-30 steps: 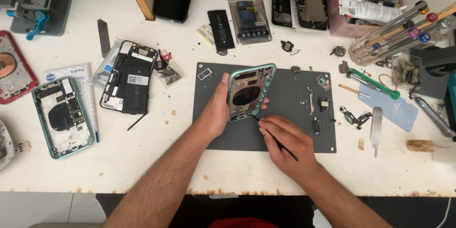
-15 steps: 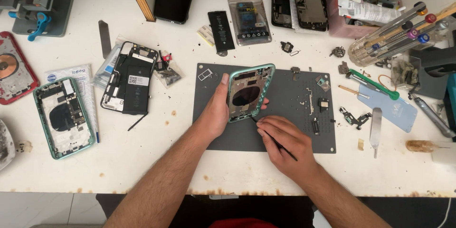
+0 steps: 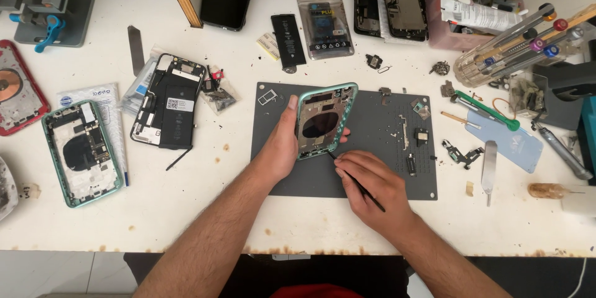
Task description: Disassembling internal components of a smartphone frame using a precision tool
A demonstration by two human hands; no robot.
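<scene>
My left hand grips a green phone housing, open side up, tilted over the dark grey work mat. My right hand holds a thin black tool like a pen, its tip touching the housing's lower right edge. Small loose phone parts lie on the mat to the right of the housing.
A second green opened phone and a black opened phone lie at left, a red housing at far left. A battery, screens, a screwdriver rack, a green-handled tool and a metal spatula surround the mat.
Nothing has clearly changed; both hands stay at the green housing with the tool tip at its lower edge.
</scene>
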